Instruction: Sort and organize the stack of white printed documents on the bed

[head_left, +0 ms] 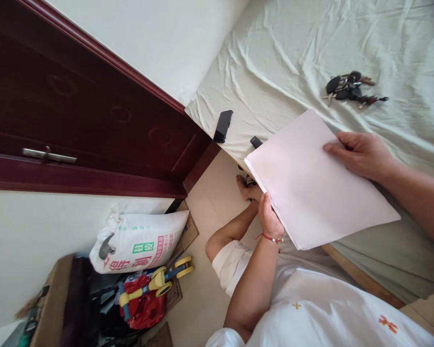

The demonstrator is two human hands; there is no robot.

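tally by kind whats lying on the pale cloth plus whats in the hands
Phone: 1
Key bunch: 1
Small black item, partly hidden: 1
Paper stack, held, sheets not countable: 1
Total: 4

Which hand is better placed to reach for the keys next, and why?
Probably the right hand: it holds the edge of the paper nearest the keys. The left hand holds the opposite edge, farther away.
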